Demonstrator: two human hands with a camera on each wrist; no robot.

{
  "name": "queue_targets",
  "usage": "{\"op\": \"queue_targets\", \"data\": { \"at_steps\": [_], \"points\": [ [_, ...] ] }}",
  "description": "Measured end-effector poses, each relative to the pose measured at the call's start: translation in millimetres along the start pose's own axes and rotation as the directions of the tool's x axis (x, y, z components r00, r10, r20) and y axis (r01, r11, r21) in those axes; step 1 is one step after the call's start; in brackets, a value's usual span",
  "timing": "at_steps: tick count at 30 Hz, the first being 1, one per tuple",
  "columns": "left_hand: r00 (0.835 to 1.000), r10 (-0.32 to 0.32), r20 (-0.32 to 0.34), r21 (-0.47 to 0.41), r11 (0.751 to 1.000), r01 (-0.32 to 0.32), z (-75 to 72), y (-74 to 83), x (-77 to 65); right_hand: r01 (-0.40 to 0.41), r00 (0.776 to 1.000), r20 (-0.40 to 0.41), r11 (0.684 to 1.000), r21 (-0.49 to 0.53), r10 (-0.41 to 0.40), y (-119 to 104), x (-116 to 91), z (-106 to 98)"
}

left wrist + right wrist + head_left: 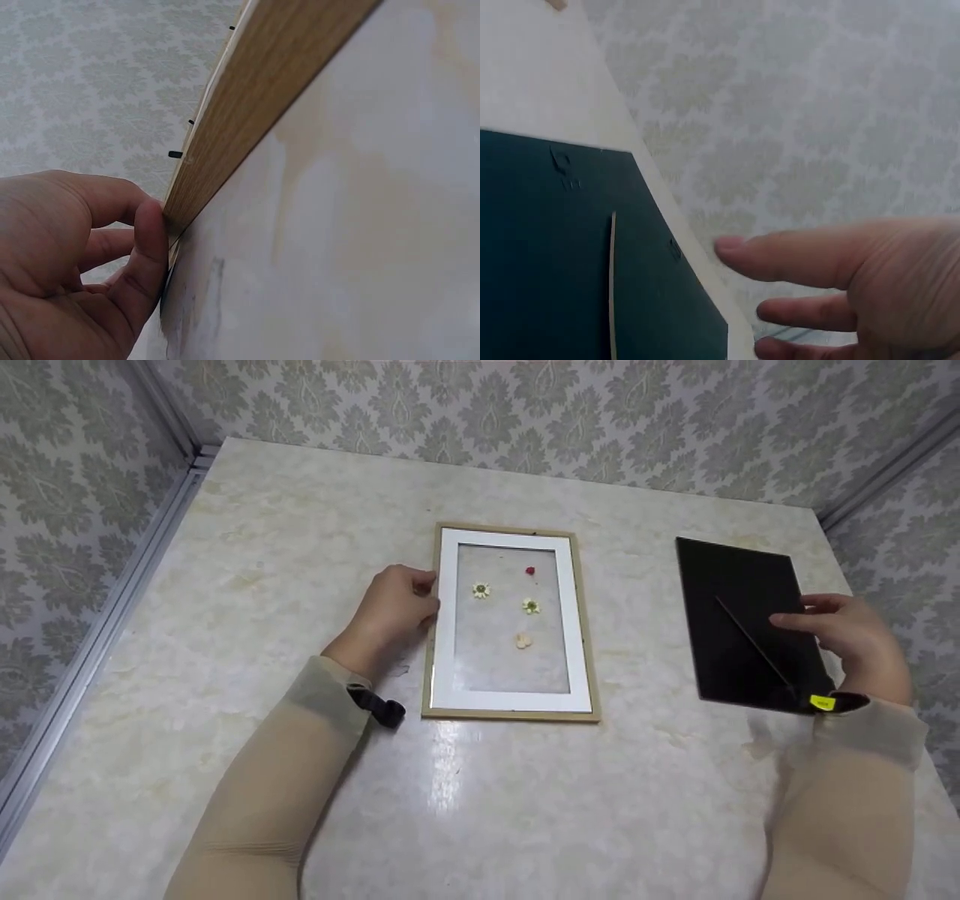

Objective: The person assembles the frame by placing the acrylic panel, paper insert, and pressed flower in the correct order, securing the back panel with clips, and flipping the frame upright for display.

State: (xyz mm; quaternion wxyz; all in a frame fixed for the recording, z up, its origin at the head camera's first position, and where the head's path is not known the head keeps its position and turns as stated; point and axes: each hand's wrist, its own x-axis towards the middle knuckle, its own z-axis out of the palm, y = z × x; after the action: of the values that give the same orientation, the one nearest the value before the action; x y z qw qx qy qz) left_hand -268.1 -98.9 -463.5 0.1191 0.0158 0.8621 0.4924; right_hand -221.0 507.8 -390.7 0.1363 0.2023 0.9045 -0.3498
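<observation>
On the marbled table [637, 787] we observe the left hand [388, 604] pinching the wooden frame [511, 716] by its left edge; right hand [859, 639], digits apart, near the black board [724, 667].

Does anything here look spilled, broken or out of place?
Nothing looks spilled or broken. The one oddity is the wooden picture frame: small black tabs stick out along its edge, and the black board, perhaps its backing, lies apart to the right, so the frame may be unfastened.
</observation>
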Motion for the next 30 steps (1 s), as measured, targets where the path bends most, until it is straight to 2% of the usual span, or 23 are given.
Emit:
{"op": "queue_targets", "data": {
  "at_steps": [3, 6, 10, 14, 20, 26, 30],
  "points": [
    [1.0, -0.004, -0.003, 0.005, 1.0, 0.004, -0.8, 0.0, -0.4, -0.031, 0.997, 0.073, 0.999, -0.012, 0.032, 6.8, 4.0, -2.2],
    [1.0, -0.008, -0.006, 0.01, 1.0, 0.008, -0.9, -0.6, -0.8, -0.056, 0.993, 0.101, 0.997, -0.053, 0.061, 12.4, 7.6, -2.8],
    [1.0, -0.005, 0.0, 0.002, 1.0, 0.005, -0.3, -0.9, -0.8, -0.047, 0.993, 0.101, 0.979, -0.199, 0.069, 19.4, 8.8, -1.8],
    [1.0, -0.001, 0.004, 0.006, 1.0, 0.001, 0.5, 0.1, -0.3, -0.034, 0.995, 0.08, 0.96, -0.277, 0.058, 24.3, 5.7, 0.5],
    [1.0, -0.001, 0.006, 0.005, 1.0, 0.001, 0.7, 0.0, 0.0, -0.086, 0.991, 0.072, 0.956, -0.282, 0.111, 22.6, 2.6, 2.4],
    [1.0, 0.001, 0.006, 0.002, 1.0, -0.001, 0.5, 0.3, -0.4, -0.046, 0.99, 0.117, 0.963, -0.264, 0.079, 22.4, 7.4, 2.3],
    [1.0, 0.001, 0.002, -0.001, 1.0, -0.001, 1.3, 0.2, -0.6, -0.081, 0.975, 0.199, 0.99, -0.115, 0.103, 22.0, 7.7, 6.1]
  ]
}}
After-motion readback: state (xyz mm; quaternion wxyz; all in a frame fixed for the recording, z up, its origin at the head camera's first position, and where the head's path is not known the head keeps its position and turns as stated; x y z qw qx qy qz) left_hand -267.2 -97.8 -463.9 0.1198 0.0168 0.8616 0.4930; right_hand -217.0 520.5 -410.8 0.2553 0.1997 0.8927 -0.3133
